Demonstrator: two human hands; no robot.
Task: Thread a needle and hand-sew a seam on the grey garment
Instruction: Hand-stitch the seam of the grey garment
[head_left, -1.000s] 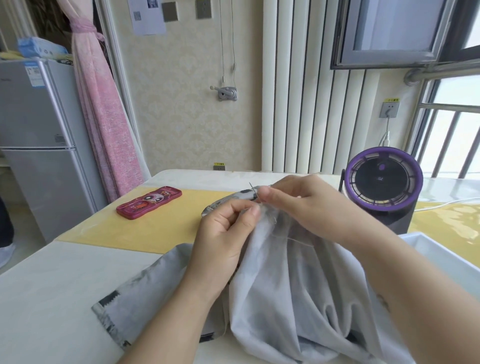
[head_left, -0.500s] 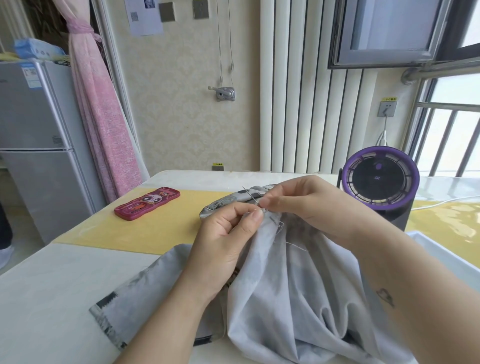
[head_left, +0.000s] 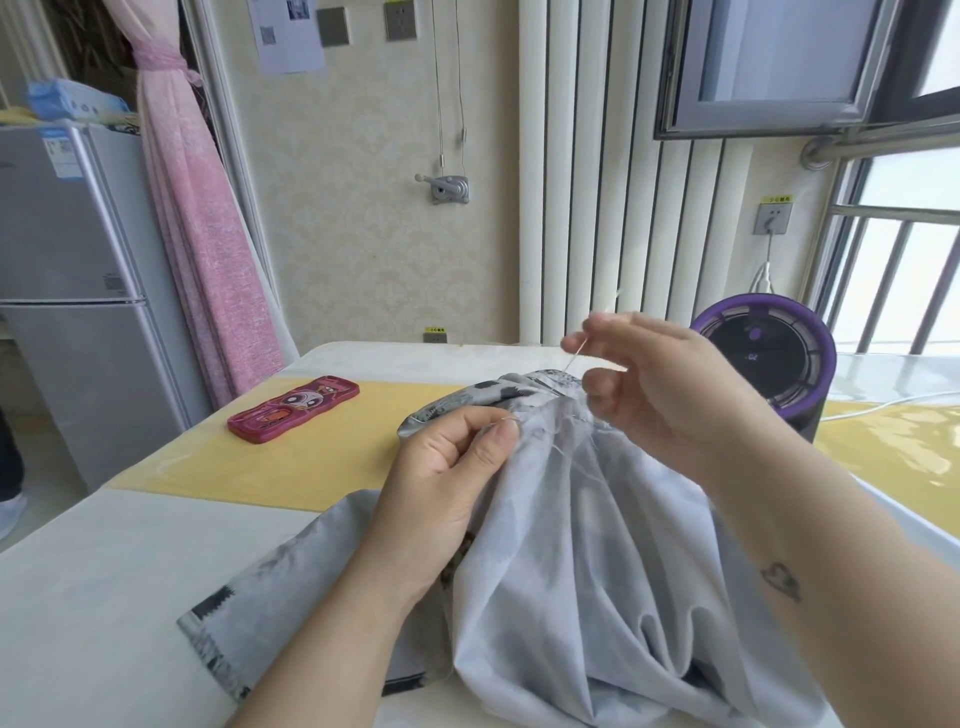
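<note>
The grey garment (head_left: 597, 561) lies bunched on the table in front of me, its upper edge raised. My left hand (head_left: 447, 483) pinches that edge between thumb and forefinger. Above and to the right, my right hand (head_left: 660, 384) is lifted off the cloth and pinches the thin needle (head_left: 575, 356) at its fingertips. A pale thread runs from the needle down to the seam near my left thumb.
A red pencil case (head_left: 293, 409) lies on the yellow mat (head_left: 291, 462) to the left. A purple round fan (head_left: 769, 353) stands at the right with a white cable beside it. A fridge (head_left: 78, 291) stands off the table's left side.
My right hand has risen up and away from the cloth with the needle, drawing the thread through. My left hand keeps its pinch on the garment's edge.
</note>
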